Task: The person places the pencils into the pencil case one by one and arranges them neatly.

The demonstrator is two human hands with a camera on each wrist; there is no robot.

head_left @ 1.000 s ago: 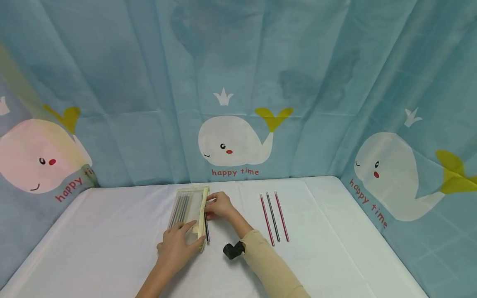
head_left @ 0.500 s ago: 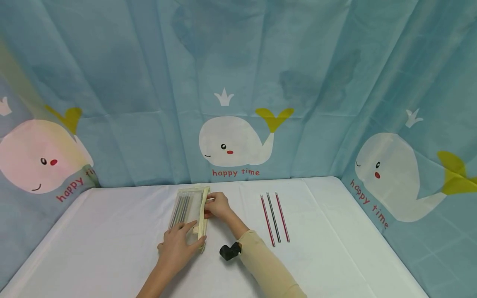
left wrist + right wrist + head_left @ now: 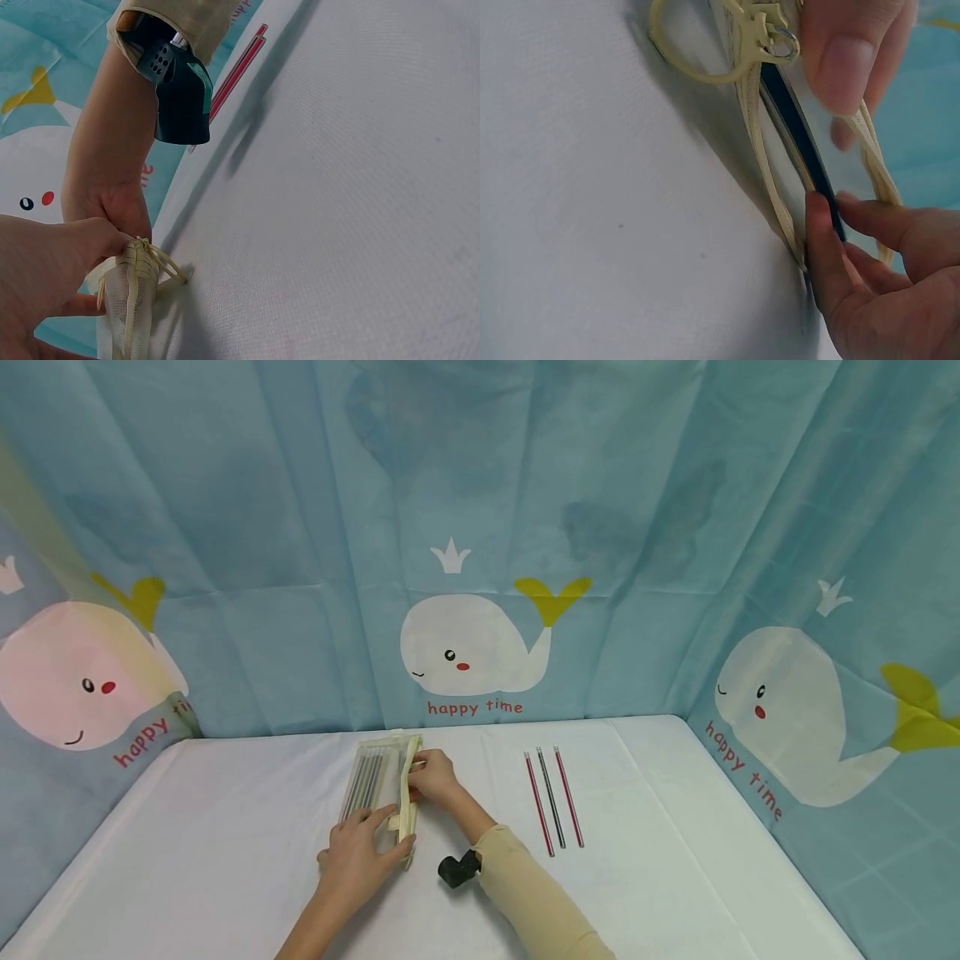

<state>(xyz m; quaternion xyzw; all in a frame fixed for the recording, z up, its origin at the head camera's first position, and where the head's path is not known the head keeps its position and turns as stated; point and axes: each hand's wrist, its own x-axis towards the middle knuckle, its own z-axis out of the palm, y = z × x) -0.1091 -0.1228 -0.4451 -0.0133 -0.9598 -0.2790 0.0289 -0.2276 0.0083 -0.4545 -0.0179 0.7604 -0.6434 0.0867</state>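
One pencil (image 3: 793, 120) (dark blue) lies pinched in the right hand (image 3: 900, 289).

On the white surface (image 3: 675, 877), a yellow-edged pouch (image 3: 394, 767) lies close to the far edge, left of that edge's middle, with several slim grey sticks (image 3: 365, 781) showing through its clear top. The left hand (image 3: 358, 850) grips the pouch's near end; the right hand (image 3: 435, 777) touches its right side. Between the pouch and the surface's right edge, two red sticks (image 3: 538, 803) flank a dark stick (image 3: 551, 797). Beyond the far edge hangs a blue whale-printed curtain (image 3: 300, 527).
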